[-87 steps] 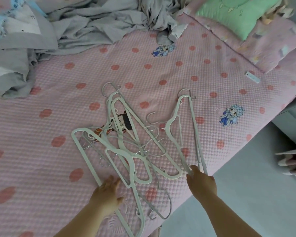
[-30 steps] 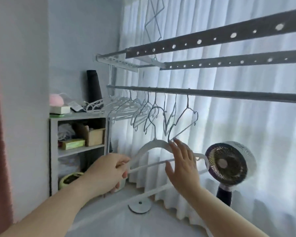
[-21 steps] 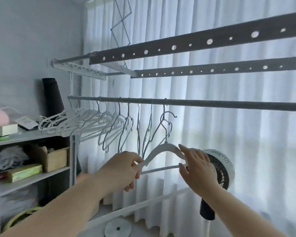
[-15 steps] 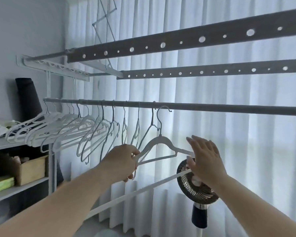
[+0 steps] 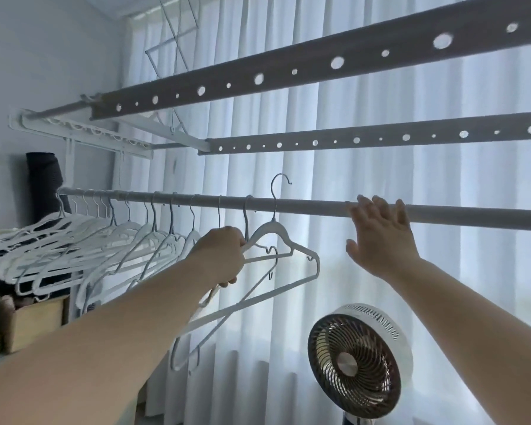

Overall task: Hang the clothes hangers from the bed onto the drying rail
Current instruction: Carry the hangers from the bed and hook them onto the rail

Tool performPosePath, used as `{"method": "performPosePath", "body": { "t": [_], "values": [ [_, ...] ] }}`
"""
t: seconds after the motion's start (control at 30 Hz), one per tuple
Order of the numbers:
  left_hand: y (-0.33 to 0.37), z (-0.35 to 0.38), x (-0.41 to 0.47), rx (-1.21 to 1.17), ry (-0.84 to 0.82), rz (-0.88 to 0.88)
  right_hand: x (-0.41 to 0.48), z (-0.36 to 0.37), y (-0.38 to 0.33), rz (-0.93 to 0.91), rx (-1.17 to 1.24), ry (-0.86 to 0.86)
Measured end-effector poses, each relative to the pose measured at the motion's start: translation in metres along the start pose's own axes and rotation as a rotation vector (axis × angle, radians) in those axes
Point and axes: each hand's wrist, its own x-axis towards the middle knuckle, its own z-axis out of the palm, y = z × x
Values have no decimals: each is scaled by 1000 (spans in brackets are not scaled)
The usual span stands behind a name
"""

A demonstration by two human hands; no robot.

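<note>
White plastic hung hangers (image 5: 74, 240), crowded at the left of the drying rail (image 5: 304, 205), are overlapped and cut off by the frame edge. One shoulder of the held hanger (image 5: 272, 230) is clamped in the left-hand grip (image 5: 219, 256), whose fingers are hidden; its hook is raised above the rail, unhooked. The right-hand grip (image 5: 380, 240) is spread apart at the rail, and contact cannot be told. Bare rail is seen from there to the right edge.

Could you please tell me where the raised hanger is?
Centre of the head view: the left hand grips the white hanger, its hook above the drying rail, right of the hung hangers.
</note>
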Motion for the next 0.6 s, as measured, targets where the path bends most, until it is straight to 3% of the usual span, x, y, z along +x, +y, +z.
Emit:
{"method": "performPosePath", "body": {
  "t": [0.6],
  "values": [
    [-1,39,7,99,-52,-201,0,18,11,-144,106,130]
  ]
}}
